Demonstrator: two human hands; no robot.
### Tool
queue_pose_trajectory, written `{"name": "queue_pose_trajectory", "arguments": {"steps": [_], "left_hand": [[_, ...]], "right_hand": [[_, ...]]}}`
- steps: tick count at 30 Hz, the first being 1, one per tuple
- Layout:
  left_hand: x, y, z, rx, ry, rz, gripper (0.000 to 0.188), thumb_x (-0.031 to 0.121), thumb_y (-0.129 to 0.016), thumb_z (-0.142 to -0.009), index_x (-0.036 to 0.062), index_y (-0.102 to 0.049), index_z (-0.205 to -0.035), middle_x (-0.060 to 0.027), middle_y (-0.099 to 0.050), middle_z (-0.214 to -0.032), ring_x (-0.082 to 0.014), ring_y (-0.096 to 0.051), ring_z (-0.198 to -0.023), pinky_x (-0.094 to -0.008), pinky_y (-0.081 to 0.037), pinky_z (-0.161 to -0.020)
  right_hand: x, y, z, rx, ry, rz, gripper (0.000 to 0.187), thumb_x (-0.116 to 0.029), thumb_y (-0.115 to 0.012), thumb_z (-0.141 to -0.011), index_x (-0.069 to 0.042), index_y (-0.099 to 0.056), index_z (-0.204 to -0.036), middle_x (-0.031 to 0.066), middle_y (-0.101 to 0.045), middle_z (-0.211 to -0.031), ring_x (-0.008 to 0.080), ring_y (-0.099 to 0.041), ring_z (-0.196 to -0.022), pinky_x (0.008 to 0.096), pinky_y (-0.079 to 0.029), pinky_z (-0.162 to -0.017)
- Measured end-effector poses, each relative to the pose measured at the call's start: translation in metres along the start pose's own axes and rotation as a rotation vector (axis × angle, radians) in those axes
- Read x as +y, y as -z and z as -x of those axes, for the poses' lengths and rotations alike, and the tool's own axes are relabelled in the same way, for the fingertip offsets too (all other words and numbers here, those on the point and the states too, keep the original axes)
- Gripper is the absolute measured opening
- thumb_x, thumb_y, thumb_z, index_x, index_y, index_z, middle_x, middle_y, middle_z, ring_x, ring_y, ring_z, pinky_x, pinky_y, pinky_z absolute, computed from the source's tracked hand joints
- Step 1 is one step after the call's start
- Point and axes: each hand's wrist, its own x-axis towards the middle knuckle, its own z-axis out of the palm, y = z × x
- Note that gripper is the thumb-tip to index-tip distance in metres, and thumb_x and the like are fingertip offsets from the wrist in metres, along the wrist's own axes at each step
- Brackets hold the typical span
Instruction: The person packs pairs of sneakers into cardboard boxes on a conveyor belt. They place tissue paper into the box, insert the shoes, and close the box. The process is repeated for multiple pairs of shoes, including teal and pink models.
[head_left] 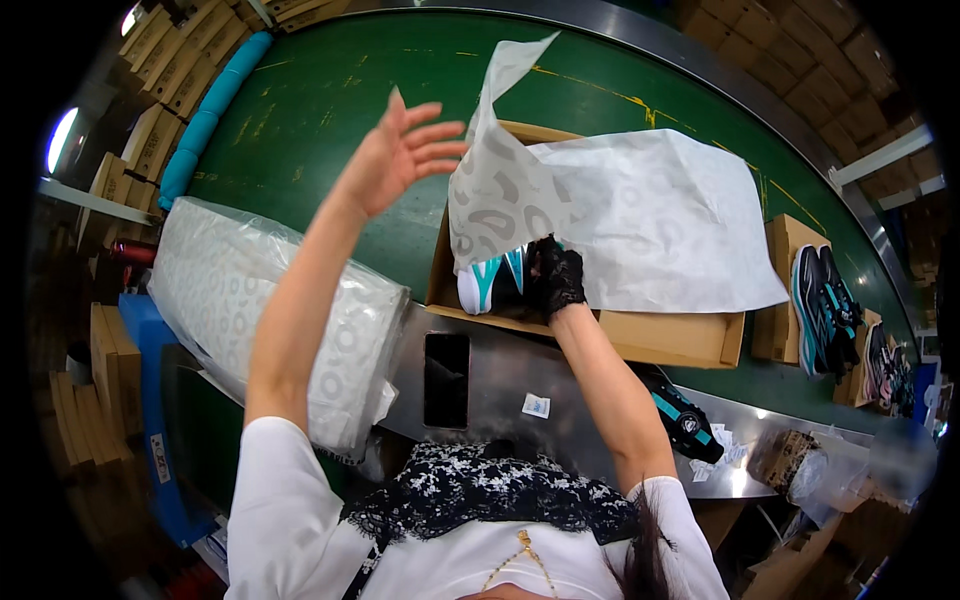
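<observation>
A cardboard shoebox lies on the work surface in front of me, with white patterned tissue paper spread over most of it. At its left end the toe of a white, teal and black sneaker shows from under the paper. My right hand, in a black lace glove, is down in the box, closed on the sneaker; the paper partly hides its fingertips. Bare and raised, my left hand is open with its fingers spread, beside an upturned flap of the tissue paper.
A stack of tissue paper in clear plastic lies left of the box. On the metal edge are a dark phone, a small white packet and another black-teal shoe. More boxed shoes stand right on the green belt.
</observation>
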Motion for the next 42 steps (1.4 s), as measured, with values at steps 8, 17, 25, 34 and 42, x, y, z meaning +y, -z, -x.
{"name": "queue_pose_trajectory", "arguments": {"steps": [8,17,25,34,42], "left_hand": [[-0.102,-0.064,0.084,0.230,-0.450,-1.289,0.089,0.040,-0.076,-0.055,-0.0026,-0.035,-0.122,-0.0227,-0.030,-0.121,-0.0358,-0.036,-0.112,-0.0397,-0.038,-0.086],[-0.101,-0.025,0.070,0.627,-0.501,-0.847,0.016,0.013,-0.046,-0.087,-0.0017,-0.053,-0.088,-0.0022,-0.048,-0.066,-0.0070,-0.042,-0.061,-0.0223,-0.037,-0.054],[-0.078,-0.051,0.103,0.339,-0.527,-0.834,0.011,0.009,-0.048,-0.086,-0.0005,-0.048,-0.081,-0.0047,-0.054,-0.081,-0.0088,-0.047,-0.068,-0.0219,-0.037,-0.058],[-0.102,-0.021,0.061,0.115,-0.341,-0.583,0.027,0.022,-0.046,-0.087,-0.0014,-0.055,-0.096,-0.0151,-0.058,-0.100,-0.0228,-0.054,-0.097,-0.0289,-0.040,-0.084],[-0.164,-0.036,0.012,-0.409,-0.072,-2.130,0.061,0.045,-0.060,-0.068,0.0062,-0.052,-0.113,-0.0206,-0.027,-0.132,-0.0354,-0.021,-0.125,-0.0627,-0.015,-0.093]], "right_hand": [[0.038,0.019,-0.040,0.020,0.490,0.279,0.031,-0.025,-0.062,-0.074,-0.001,-0.055,-0.091,0.0121,-0.059,-0.080,0.0173,-0.054,-0.067,0.0287,-0.041,-0.062],[0.007,0.024,-0.013,0.122,0.255,-0.040,0.044,-0.032,-0.064,-0.072,0.006,-0.054,-0.093,0.0108,-0.059,-0.083,0.0210,-0.054,-0.068,0.0307,-0.042,-0.059],[0.023,-0.012,-0.010,0.091,0.337,0.065,0.030,-0.026,-0.061,-0.073,0.003,-0.059,-0.079,0.0117,-0.056,-0.066,0.0275,-0.054,-0.066,0.0354,-0.042,-0.061],[0.023,0.028,0.022,-0.068,1.285,0.695,0.047,-0.021,-0.063,-0.069,0.005,-0.048,-0.106,0.0181,-0.053,-0.106,0.0251,-0.052,-0.096,0.0322,-0.040,-0.081],[0.010,0.207,0.103,0.319,1.198,1.171,0.049,-0.011,-0.066,-0.066,0.001,-0.047,-0.109,0.0193,-0.042,-0.120,0.0367,-0.042,-0.107,0.0399,-0.034,-0.090]]}}
